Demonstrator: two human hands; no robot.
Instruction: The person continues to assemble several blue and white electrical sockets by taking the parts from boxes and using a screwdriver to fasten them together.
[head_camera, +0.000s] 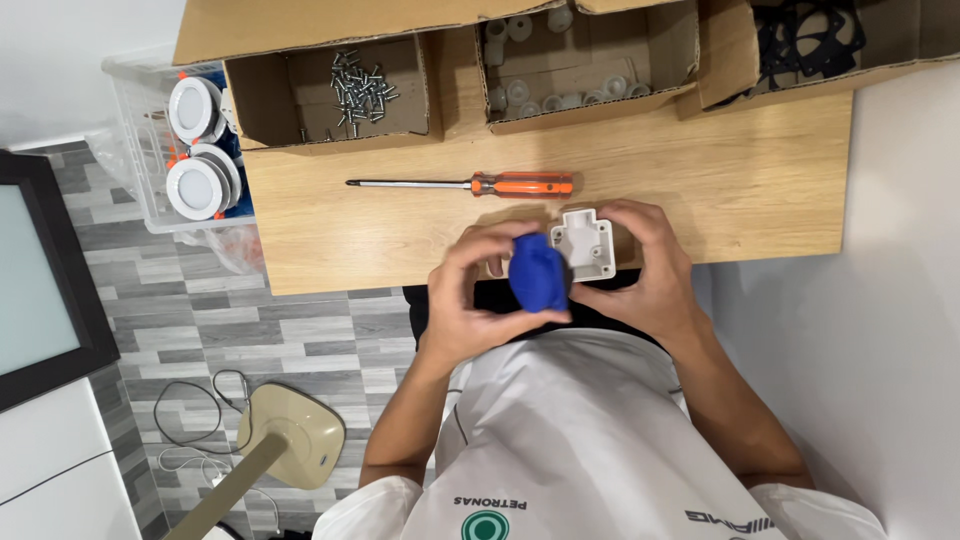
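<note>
My left hand (472, 290) grips a crumpled blue cloth (539, 272) and presses it against a small white plastic box (585, 243). That box is held in my right hand (645, 270), fingers wrapped around its far and right sides. Both hands hover at the near edge of the wooden table (420, 235). An orange-handled screwdriver (470, 184) lies on the table just beyond the hands, its shaft pointing left.
Open cardboard boxes sit at the table's far side: one with screws (358, 88), one with white plastic fittings (545, 95), one with black gaskets (805, 40). A clear bin with round white lamps (195, 150) stands left of the table. A fan base (290, 432) is on the floor.
</note>
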